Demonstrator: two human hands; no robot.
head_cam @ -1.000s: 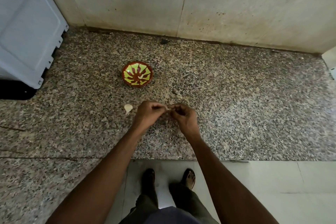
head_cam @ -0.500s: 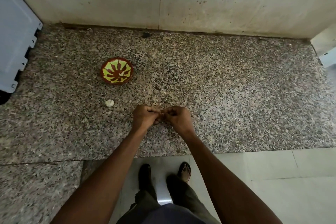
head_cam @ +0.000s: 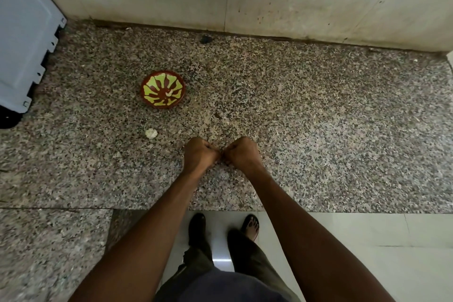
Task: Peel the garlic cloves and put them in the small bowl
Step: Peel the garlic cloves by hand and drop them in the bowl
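1. Left hand (head_cam: 199, 154) and right hand (head_cam: 241, 153) are meeting knuckle to knuckle above the speckled granite desk (head_cam: 318, 142) — fingers curled tight; what they hold cannot be told.
2. Small red-and-yellow patterned bowl (head_cam: 163, 89) is sitting beyond-left — a pale garlic piece (head_cam: 151, 133) is lying nearer.

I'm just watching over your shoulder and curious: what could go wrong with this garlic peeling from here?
The left hand and right hand work knuckle to knuckle above the speckled counter; a dropped clove or peel could be hard to spot there. The small bowl sits off to the left, so a tossed clove might miss it. The loose white piece beside it could get brushed away.
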